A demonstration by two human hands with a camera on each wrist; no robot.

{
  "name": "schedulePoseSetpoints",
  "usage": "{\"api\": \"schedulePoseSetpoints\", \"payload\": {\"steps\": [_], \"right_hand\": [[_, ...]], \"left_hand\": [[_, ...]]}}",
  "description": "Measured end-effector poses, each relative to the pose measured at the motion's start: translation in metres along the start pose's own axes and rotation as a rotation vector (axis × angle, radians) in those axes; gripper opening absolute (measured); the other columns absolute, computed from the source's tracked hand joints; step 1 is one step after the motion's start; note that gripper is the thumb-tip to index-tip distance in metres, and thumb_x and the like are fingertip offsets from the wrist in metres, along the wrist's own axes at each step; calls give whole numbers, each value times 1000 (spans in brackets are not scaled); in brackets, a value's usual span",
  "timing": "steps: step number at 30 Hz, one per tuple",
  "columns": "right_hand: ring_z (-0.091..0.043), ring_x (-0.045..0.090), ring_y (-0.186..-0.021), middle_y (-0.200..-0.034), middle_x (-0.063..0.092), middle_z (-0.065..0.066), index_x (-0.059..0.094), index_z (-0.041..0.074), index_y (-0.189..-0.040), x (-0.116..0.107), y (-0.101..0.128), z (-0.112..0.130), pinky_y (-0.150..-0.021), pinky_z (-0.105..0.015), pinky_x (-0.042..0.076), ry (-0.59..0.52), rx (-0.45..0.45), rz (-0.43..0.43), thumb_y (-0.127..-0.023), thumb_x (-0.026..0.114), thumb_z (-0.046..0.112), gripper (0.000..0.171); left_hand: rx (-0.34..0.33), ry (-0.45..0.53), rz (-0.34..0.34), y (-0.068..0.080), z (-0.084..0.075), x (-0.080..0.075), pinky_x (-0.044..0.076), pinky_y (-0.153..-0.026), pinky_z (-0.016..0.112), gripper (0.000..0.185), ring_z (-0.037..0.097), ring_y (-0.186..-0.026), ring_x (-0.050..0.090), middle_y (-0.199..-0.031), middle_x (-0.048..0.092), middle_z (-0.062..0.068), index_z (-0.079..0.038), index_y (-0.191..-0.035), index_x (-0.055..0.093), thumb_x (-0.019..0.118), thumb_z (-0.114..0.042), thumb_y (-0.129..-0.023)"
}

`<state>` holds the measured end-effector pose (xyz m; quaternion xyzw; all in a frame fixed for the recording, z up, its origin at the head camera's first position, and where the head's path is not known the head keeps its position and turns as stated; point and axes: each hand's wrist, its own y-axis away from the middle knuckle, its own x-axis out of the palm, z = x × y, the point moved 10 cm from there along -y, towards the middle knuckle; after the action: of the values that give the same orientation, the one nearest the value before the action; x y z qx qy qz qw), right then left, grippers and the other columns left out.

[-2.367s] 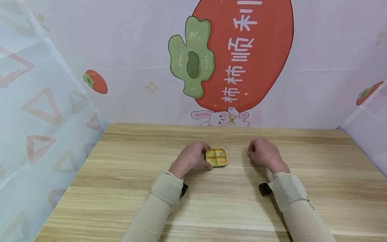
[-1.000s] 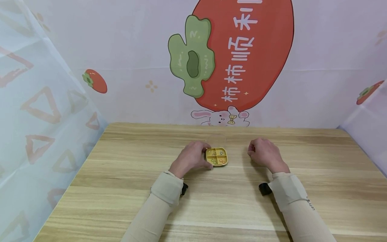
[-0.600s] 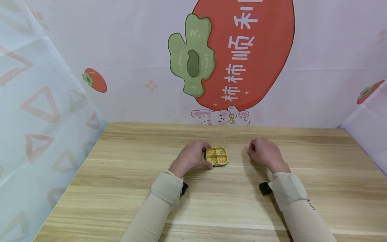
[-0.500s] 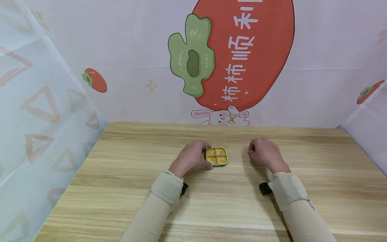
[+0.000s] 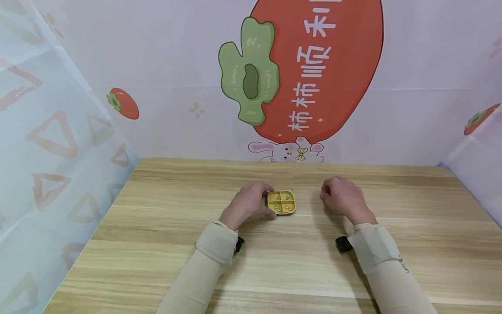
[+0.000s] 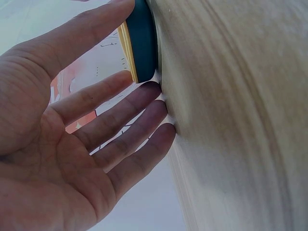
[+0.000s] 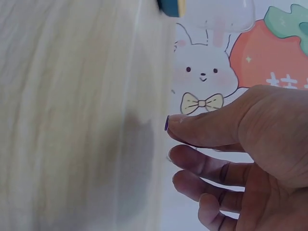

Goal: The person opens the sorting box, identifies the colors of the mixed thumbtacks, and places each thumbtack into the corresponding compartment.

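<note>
A small yellow box [image 5: 281, 202], split into compartments over a dark teal base [image 6: 143, 45], sits on the wooden table. Tiny ring-like pieces [image 5: 287, 197] lie inside it. Its transparent lid [image 7: 221, 14] stands open on the far side. My left hand [image 5: 247, 203] holds the box from the left, thumb at the near side and index finger at the far corner; the other fingertips rest by the tabletop. To the right of the box, my right hand [image 5: 342, 197] hovers with curled fingers. A purple sliver [image 7: 167, 122] shows at its thumb tip, pinched there, mostly hidden.
The wooden table [image 5: 282, 270] ends at a printed backdrop [image 5: 176, 52] with a large red persimmon and a rabbit. A patterned sheet [image 5: 51, 152] hangs along the left side. Dark wrist devices [image 5: 344, 244] sit under both cuffs.
</note>
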<state>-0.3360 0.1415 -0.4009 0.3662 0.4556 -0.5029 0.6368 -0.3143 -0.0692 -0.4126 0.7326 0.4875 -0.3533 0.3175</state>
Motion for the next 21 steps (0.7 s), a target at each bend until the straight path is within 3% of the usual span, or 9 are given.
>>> {"api": "schedulePoseSetpoints", "payload": {"steps": [21], "right_hand": [[-23, 55, -74, -81, 62, -3, 75, 8, -90, -8, 7, 65, -67, -38, 48, -53, -122, -92, -89, 78, 11, 4]], "left_hand": [[3, 1, 1, 1, -2, -2, 48, -99, 39, 68, 22, -107, 61, -122, 69, 9, -8, -130, 68, 96, -24, -70]]}}
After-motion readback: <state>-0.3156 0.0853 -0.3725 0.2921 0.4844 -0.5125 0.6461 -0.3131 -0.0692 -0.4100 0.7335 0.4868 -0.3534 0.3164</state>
